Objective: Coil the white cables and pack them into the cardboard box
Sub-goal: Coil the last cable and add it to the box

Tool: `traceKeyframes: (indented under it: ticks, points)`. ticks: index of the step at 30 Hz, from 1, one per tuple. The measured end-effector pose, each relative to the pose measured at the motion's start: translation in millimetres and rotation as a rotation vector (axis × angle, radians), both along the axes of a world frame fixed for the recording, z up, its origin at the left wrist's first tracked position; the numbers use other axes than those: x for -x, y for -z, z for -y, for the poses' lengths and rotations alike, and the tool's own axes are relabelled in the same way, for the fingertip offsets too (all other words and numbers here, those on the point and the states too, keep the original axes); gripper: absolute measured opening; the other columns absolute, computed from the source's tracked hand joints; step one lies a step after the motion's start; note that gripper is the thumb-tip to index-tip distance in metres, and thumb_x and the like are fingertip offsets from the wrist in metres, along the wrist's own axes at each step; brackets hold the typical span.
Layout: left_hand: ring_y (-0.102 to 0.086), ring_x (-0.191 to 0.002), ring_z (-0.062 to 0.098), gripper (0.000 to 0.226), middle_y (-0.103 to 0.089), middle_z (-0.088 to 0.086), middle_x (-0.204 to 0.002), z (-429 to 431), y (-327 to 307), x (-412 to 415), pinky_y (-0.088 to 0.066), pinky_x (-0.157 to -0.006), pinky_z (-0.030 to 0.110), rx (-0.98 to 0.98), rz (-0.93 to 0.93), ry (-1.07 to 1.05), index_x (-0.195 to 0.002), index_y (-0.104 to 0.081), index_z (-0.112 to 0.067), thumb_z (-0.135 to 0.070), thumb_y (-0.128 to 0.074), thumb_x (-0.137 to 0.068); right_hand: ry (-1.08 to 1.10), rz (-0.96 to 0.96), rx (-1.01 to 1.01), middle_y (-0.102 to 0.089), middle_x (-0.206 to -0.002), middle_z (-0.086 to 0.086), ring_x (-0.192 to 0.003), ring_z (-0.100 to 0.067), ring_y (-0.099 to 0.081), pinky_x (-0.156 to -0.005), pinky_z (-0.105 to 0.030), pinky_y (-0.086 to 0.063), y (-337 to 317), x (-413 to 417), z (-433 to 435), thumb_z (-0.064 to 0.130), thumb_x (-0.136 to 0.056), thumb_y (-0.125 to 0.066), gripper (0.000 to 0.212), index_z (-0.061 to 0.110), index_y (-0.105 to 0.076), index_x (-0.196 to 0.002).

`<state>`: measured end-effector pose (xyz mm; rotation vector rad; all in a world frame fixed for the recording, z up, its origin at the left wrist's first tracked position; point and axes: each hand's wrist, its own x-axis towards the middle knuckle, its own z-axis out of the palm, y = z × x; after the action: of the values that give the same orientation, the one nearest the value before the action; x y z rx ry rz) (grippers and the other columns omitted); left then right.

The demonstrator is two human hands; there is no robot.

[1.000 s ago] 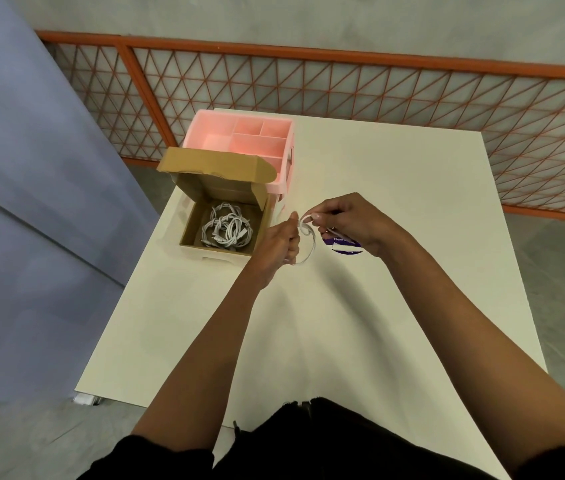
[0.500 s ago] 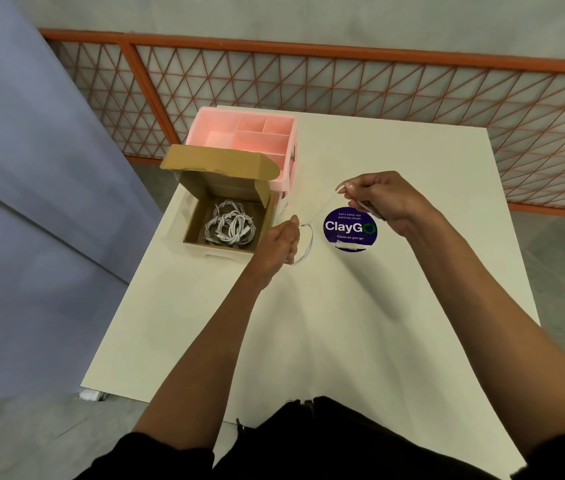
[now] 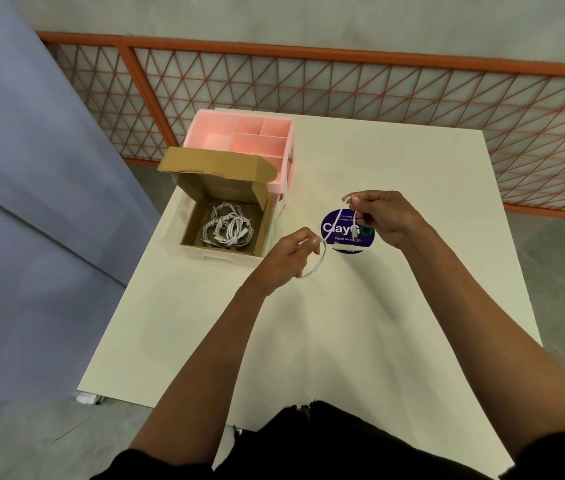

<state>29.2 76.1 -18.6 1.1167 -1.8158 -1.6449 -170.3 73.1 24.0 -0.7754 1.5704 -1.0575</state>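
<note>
Now that the right hand [image 3: 383,216] has drawn away from the left hand [image 3: 291,258], both pinching the white cable [image 3: 320,263] above the table [image 3: 343,341] beside the cardboard box [image 3: 218,168], another loop looks ready to wind.

Two hands, left hand [image 3: 288,258] and right hand [image 3: 385,216], with one white cable [image 3: 319,263] strung between their fingers. Left of the left fingers: one cardboard box [image 3: 189,233], its coiled cables [image 3: 227,230] too tangled to count, and one pink organizer [image 3: 205,123]. Under the right fingers, one purple sticker [image 3: 331,225]. One bench [image 3: 343,323].
</note>
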Motion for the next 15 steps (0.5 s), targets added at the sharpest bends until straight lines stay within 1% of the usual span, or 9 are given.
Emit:
traceKeyframes:
  ticks: [2, 4, 6, 8, 12, 15]
  points:
    - [-0.023, -0.047, 0.010, 0.022, -0.035, -0.014, -0.051, -1.9, -2.8, 3.1, -0.028, -0.046, 0.019, -0.020, -0.007, 0.031, -0.082, -0.048, -0.013, -0.024, -0.044, -0.101, 0.028, 0.055, 0.005, -0.059, -0.094, -0.009, -0.059, -0.011, -0.044, -0.062, -0.019, -0.044, 7.6, -0.3, -1.8, 0.002, -0.095, -0.052, 0.023, 0.009, -0.065, -0.077]
    - [-0.022, -0.046, 0.010, 0.024, -0.033, -0.014, -0.050, -2.5, -5.1, 5.3, -0.027, -0.045, 0.018, -0.036, -0.029, 0.014, -0.078, -0.047, -0.015, -0.024, -0.045, -0.100, 0.076, 0.105, 0.005, -0.059, -0.089, -0.008, -0.061, -0.011, -0.046, -0.060, -0.018, -0.046, 15.4, -1.1, -3.8, 0.002, -0.095, -0.052, 0.022, 0.009, -0.066, -0.079]
    - [-0.019, -0.047, 0.011, 0.028, -0.028, -0.013, -0.051, -2.4, -6.0, 6.1, -0.027, -0.046, 0.019, -0.057, -0.073, -0.034, -0.074, -0.046, -0.016, -0.027, -0.047, -0.100, 0.126, 0.161, 0.008, -0.060, -0.084, -0.004, -0.062, -0.009, -0.047, -0.056, -0.015, -0.048, 22.2, -2.2, -6.4, 0.002, -0.095, -0.051, 0.021, 0.008, -0.065, -0.080]
    - [-0.018, -0.047, 0.011, 0.030, -0.026, -0.007, -0.056, -2.1, -6.7, 5.9, -0.025, -0.047, 0.021, -0.092, -0.133, -0.072, -0.073, -0.045, -0.014, -0.029, -0.047, -0.099, 0.167, 0.222, 0.015, -0.058, -0.078, -0.004, -0.060, -0.008, -0.049, -0.057, -0.013, -0.050, 28.8, -5.5, -9.5, 0.002, -0.096, -0.050, 0.021, 0.007, -0.065, -0.081]
    - [-0.021, -0.043, 0.006, 0.028, -0.043, -0.014, -0.056, -2.5, -9.7, 6.8, -0.025, -0.046, 0.019, -0.175, -0.235, -0.106, -0.076, -0.044, -0.012, -0.024, -0.043, -0.101, 0.234, 0.335, 0.020, -0.057, -0.068, -0.002, -0.055, -0.006, -0.054, -0.060, -0.014, -0.053, 39.7, -17.4, -15.3, 0.003, -0.096, -0.050, 0.021, 0.007, -0.064, -0.081]
    - [-0.020, -0.041, 0.004, 0.028, -0.043, -0.012, -0.049, -2.5, -12.8, 5.8, -0.025, -0.045, 0.017, -0.216, -0.278, -0.090, -0.077, -0.042, -0.012, -0.023, -0.039, -0.102, 0.234, 0.410, 0.017, -0.059, -0.061, 0.001, -0.054, -0.005, -0.057, -0.061, -0.014, -0.053, 44.5, -24.9, -17.0, 0.004, -0.097, -0.049, 0.020, 0.007, -0.064, -0.083]
